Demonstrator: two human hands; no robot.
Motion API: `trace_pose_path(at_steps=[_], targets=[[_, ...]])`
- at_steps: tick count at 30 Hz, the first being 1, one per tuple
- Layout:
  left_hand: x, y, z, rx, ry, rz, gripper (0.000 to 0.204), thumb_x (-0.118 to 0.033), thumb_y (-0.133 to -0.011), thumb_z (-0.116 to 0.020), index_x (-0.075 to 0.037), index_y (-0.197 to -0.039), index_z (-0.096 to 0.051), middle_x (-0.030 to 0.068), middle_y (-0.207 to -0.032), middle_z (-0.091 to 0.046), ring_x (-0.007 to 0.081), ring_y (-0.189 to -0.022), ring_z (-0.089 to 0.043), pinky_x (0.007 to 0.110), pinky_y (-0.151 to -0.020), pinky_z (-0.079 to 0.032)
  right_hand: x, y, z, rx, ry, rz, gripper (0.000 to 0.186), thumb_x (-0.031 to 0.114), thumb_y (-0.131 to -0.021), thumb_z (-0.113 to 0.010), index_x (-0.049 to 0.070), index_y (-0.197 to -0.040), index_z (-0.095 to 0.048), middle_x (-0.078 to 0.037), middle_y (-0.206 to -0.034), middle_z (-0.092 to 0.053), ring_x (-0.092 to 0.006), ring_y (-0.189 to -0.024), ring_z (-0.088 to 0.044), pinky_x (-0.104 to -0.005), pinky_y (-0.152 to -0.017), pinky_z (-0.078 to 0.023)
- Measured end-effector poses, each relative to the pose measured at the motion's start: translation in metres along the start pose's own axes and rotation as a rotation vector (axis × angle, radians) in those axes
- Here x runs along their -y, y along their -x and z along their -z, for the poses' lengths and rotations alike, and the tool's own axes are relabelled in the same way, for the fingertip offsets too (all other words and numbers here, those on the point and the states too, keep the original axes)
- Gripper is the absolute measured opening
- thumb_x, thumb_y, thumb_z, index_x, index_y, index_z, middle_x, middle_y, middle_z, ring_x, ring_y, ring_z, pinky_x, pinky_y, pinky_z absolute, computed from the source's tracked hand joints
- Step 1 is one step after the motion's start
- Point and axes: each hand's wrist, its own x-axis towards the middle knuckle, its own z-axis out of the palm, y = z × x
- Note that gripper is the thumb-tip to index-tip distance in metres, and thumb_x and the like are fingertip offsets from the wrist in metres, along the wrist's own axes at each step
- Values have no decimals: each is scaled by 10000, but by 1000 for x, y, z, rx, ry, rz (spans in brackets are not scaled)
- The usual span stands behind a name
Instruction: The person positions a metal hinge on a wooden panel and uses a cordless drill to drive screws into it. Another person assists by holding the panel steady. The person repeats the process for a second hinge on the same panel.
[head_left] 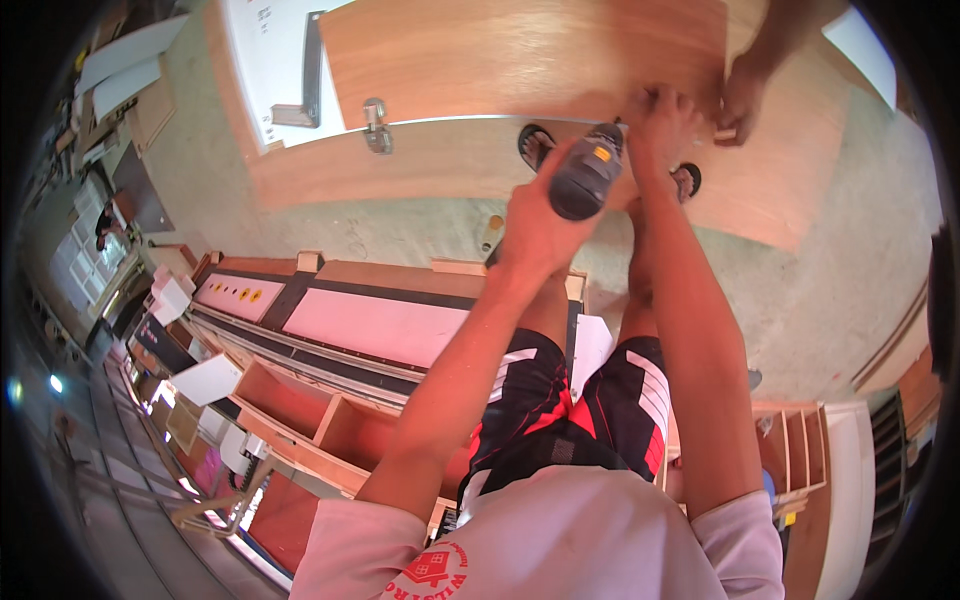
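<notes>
My left hand (pixel 538 228) is wrapped round the handle of a dark cordless drill (pixel 580 185) with a yellow patch. Its front end points away from me, at the near edge of a brown wooden panel (pixel 520 60). Just right of the drill's tip, my right hand (pixel 665 125) has bent fingers at that same edge; whatever they pinch is hidden. A metal cabinet hinge (pixel 376 125) sits on the panel's edge further left. Another person's hand (pixel 742 100) reaches in from the far right, beside the panel's corner.
Beneath the panel lies a larger wooden board (pixel 380 165) on the concrete floor (pixel 400 225). A metal square (pixel 312 80) rests on a white sheet (pixel 275 60) at left. Open wooden drawer boxes (pixel 285 395) and a long pink-and-dark frame (pixel 370 325) stand nearer me. A small cylindrical container (pixel 492 233) is by my left hand.
</notes>
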Motion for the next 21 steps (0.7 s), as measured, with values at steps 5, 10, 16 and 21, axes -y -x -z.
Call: trace_pose_path(at_steps=[5,10,16,21], targets=[[4,18,5,44,64,-11,724,-173,-841,-816,-120,-1502,-526,228,-1115,-761,357,-1085,-744,406,-919,-574,2,41,26,128,-772,-375,157,196,-1031,-681,48,-1081,-684,-56,-965,-704,-258,-901,-674,-370,-818,-550],[6,57,11,66,192,-155,757,-65,-838,-808,-87,-1531,-504,180,-1190,-757,198,-1086,-738,343,-943,-554,-16,79,46,312,-1489,-1074,191,213,-1085,-632,26,-1095,-669,-46,-1021,-707,-167,-906,-680,-303,-792,-573],[-12,78,10,166,181,-13,733,-59,-860,-807,-41,-1527,-504,121,-1235,-748,132,-1109,-686,317,-983,-531,-37,86,65,421,-1906,-1187,165,158,-1074,-632,35,-1183,-651,-92,-1097,-707,-170,-970,-702,-290,-877,-607],[-25,74,-2,186,146,-32,735,-84,-857,-819,-45,-1523,-510,117,-1191,-755,144,-1069,-697,319,-976,-535,-47,76,74,411,-1897,-1224,185,155,-1078,-625,21,-1204,-648,-115,-1107,-709,-161,-998,-703,-263,-866,-606]])
